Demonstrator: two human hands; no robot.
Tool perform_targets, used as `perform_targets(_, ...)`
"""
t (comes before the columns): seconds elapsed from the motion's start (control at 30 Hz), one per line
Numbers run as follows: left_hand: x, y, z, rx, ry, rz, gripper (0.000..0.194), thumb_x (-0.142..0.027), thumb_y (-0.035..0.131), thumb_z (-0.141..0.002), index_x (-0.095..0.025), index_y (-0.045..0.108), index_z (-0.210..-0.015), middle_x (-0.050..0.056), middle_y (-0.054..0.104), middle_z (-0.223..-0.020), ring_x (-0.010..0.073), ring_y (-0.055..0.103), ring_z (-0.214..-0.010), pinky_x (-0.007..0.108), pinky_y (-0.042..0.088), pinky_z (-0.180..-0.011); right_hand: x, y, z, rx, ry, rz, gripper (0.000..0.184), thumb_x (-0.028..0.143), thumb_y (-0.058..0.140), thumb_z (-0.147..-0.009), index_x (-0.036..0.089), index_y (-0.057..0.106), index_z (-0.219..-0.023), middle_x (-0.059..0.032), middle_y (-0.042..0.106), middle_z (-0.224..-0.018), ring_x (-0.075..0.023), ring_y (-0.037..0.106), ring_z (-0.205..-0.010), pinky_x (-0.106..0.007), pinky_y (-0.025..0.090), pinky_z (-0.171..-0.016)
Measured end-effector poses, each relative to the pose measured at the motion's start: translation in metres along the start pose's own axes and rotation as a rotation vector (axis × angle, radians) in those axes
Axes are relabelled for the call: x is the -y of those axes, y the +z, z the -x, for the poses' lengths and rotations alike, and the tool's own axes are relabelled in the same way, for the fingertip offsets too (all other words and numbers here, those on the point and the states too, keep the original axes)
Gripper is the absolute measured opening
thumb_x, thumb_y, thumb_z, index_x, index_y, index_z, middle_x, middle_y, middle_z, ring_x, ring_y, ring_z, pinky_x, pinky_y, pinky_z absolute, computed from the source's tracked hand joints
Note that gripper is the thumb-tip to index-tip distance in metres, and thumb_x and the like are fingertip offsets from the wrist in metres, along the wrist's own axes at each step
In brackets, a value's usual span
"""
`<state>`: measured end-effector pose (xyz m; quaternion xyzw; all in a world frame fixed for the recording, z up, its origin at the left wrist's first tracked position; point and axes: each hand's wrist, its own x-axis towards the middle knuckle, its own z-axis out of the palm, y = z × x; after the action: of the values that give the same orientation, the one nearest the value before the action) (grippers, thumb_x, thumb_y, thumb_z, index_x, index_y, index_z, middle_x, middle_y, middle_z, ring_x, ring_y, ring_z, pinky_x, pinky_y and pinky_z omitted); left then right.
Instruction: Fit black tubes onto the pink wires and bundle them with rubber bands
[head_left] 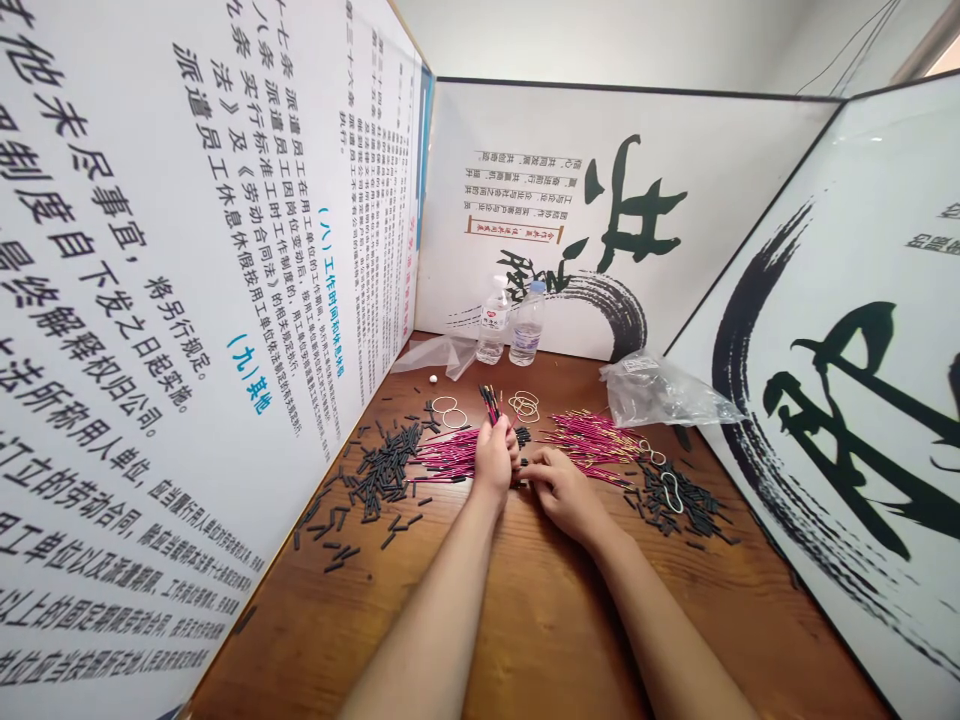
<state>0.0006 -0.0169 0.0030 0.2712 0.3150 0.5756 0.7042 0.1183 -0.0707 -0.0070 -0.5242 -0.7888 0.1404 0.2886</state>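
Note:
My left hand is closed around a bundle of thin sticks, whose dark and pale ends rise above the fist. Close beside it on the right, my right hand has its fingers pinched together at the lower side of the fist. Small black ends show near those fingertips, but what they hold is hidden. Pink sticks lie in a pile behind and left of my left hand. A second pile of pink sticks with pale ends lies beyond my right hand.
Short black tubes are heaped and scattered at left, with more black tubes at right. Rubber bands lie among the piles. Two bottles and a clear plastic bag stand at the back. Printed panels enclose the wooden table.

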Motion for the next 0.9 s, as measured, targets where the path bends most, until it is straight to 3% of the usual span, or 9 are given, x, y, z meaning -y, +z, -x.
perform_targets(0.13, 0.000, 0.000, 0.000, 0.000, 0.005, 0.004, 0.040, -0.048, 0.063, -0.074, -0.021, 0.034, -0.076, -0.011, 0.029, -0.052, 0.0010, 0.019, -0.035, 0.015, 0.011, -0.036, -0.002, -0.001, 0.000, 0.002, 0.069, -0.016, 0.035, 0.005, 0.041, -0.081, 0.022, 0.072, -0.085, -0.0062, 0.062, -0.088, -0.0185, 0.055, -0.085, -0.031, 0.043, -0.080)
perform_targets(0.33, 0.000, -0.001, 0.000, -0.001, 0.016, 0.006, 0.040, -0.048, 0.063, -0.073, -0.021, 0.034, -0.075, -0.011, 0.028, -0.052, 0.0011, 0.020, -0.035, 0.015, 0.012, -0.036, -0.002, -0.010, 0.001, -0.044, 0.221, 0.056, 0.021, 0.006, 0.046, -0.074, 0.018, 0.063, -0.070, -0.0040, 0.060, -0.076, -0.0168, 0.055, -0.075, -0.028, 0.041, -0.073)
perform_targets(0.5, 0.000, 0.000, 0.001, 0.016, 0.018, 0.016, 0.038, -0.046, 0.063, -0.073, -0.020, 0.034, -0.074, -0.011, 0.028, -0.051, 0.0010, 0.020, -0.035, 0.015, 0.012, -0.036, -0.002, -0.012, 0.004, 0.008, 0.178, 0.085, 0.018, 0.007, 0.047, -0.072, 0.018, 0.060, -0.077, -0.0039, 0.058, -0.080, -0.0162, 0.054, -0.076, -0.026, 0.041, -0.070)
perform_targets(0.63, 0.000, 0.001, 0.001, 0.033, 0.011, 0.028, 0.037, -0.045, 0.063, -0.073, -0.020, 0.035, -0.074, -0.011, 0.028, -0.050, 0.0012, 0.019, -0.035, 0.015, 0.011, -0.036, -0.004, -0.016, 0.008, 0.073, 0.258, 0.128, 0.014, 0.014, 0.048, -0.080, 0.017, 0.061, -0.081, -0.0058, 0.062, -0.082, -0.0174, 0.056, -0.076, -0.028, 0.043, -0.071)
perform_targets(0.8, 0.000, 0.000, 0.000, 0.028, -0.006, 0.037, 0.037, -0.045, 0.063, -0.073, -0.020, 0.035, -0.073, -0.012, 0.026, -0.050, 0.0013, 0.018, -0.035, 0.015, 0.010, -0.036, -0.007, -0.028, 0.032, 0.129, 0.315, 0.258, 0.016, 0.016, 0.045, -0.082, 0.018, 0.060, -0.080, -0.0072, 0.064, -0.082, -0.0196, 0.059, -0.076, -0.031, 0.044, -0.071)
perform_targets(0.9, 0.000, 0.000, 0.001, 0.036, -0.012, 0.033, 0.037, -0.044, 0.063, -0.073, -0.021, 0.034, -0.074, -0.011, 0.026, -0.050, 0.0013, 0.018, -0.035, 0.016, 0.009, -0.036, -0.019, -0.039, 0.058, 0.092, 0.292, 0.299, 0.017, 0.018, 0.042, -0.085, 0.019, 0.059, -0.080, -0.0077, 0.063, -0.084, -0.0196, 0.060, -0.076, -0.030, 0.045, -0.072)
